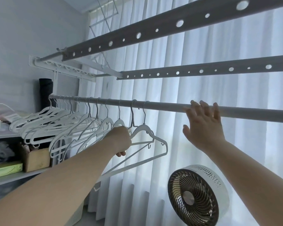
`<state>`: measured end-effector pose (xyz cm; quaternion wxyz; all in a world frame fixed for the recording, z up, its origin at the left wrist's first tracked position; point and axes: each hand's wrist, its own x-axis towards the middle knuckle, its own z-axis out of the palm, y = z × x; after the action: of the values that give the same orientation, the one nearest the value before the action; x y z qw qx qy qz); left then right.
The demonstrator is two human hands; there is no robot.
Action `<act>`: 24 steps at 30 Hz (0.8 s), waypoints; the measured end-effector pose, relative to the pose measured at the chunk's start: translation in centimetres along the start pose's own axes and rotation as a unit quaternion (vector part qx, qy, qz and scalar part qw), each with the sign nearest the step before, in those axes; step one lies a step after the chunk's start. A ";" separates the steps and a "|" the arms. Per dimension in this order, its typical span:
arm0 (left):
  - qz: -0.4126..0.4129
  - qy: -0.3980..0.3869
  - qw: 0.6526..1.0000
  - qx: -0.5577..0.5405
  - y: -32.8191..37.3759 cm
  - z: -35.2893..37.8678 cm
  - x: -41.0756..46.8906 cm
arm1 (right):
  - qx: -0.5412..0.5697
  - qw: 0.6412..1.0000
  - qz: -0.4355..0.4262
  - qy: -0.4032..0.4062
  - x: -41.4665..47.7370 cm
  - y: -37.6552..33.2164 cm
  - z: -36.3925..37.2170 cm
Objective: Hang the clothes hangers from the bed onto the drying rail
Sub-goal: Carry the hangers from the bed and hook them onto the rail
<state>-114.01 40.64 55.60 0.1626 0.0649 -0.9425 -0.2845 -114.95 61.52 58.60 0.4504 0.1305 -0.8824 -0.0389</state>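
A round white drying rail point(162, 106) runs across the view in front of white curtains. Several white clothes hangers point(69, 121) hang from its left part. The rightmost hanger point(147, 136) hooks over the rail near the middle, and my left hand point(121, 141) grips it at the shoulder, just left of its neck. My right hand point(203, 126) is raised with straight, spread fingers. Its fingertips reach the rail to the right of the hangers, and it holds nothing.
Two grey perforated bars point(153, 30) point(203, 70) of a ceiling rack cross above the rail. A white fan point(196, 196) stands low right by the curtains. Shelves point(5, 136) with a box, books and fabric fill the left side.
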 end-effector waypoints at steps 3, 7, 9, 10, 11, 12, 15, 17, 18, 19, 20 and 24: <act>-0.004 0.001 0.999 0.031 -0.4 -0.2 -0.6 | 0.027 0.999 -0.011 0.037 -0.2 -0.2 0.6; 0.031 0.050 0.991 0.118 -1.0 -1.5 -2.4 | 0.049 0.995 -0.028 0.080 -0.4 -1.5 1.6; 0.048 0.081 0.985 0.145 -1.4 -2.3 -4.3 | 0.064 0.994 -0.028 0.085 -0.6 -2.8 1.2; 0.061 0.101 0.981 0.156 -1.8 -2.8 -5.4 | 0.082 0.992 -0.030 0.095 -0.8 -3.7 0.7; 0.075 0.123 0.977 0.160 -2.2 -3.4 -6.6 | 0.100 0.990 -0.032 0.094 -1.0 -4.7 0.2; 0.088 0.143 0.973 0.158 -2.8 -4.0 -8.0 | 0.112 0.989 -0.038 0.094 -1.3 -5.7 -0.4; 0.102 0.177 0.971 0.126 -5.4 -6.3 -12.8 | 0.140 0.981 -0.080 0.105 -2.1 -9.8 -2.5; 0.089 0.188 0.973 0.105 -8.3 -7.9 -16.6 | 0.168 0.969 -0.114 0.140 -3.1 -13.5 -3.9; 0.074 0.194 0.974 0.094 -10.1 -8.7 -18.8 | 0.188 0.960 -0.131 0.160 -3.9 -15.6 -4.8; 0.054 0.200 0.975 0.084 -12.1 -9.5 -21.1 | 0.212 0.951 -0.153 0.164 -5.0 -17.9 -5.8; 0.027 0.205 0.975 0.077 -14.1 -10.3 -23.7 | 0.241 0.941 -0.176 0.160 -6.4 -20.2 -6.6; -0.114 0.218 0.966 0.073 -23.1 -13.1 -35.7 | 0.346 0.909 -0.227 -0.047 -13.0 -30.2 -9.3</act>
<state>-75.28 22.39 43.43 0.3255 0.2444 -0.8888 -0.2107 -94.23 36.36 48.27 0.3145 0.4727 -0.8071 0.1621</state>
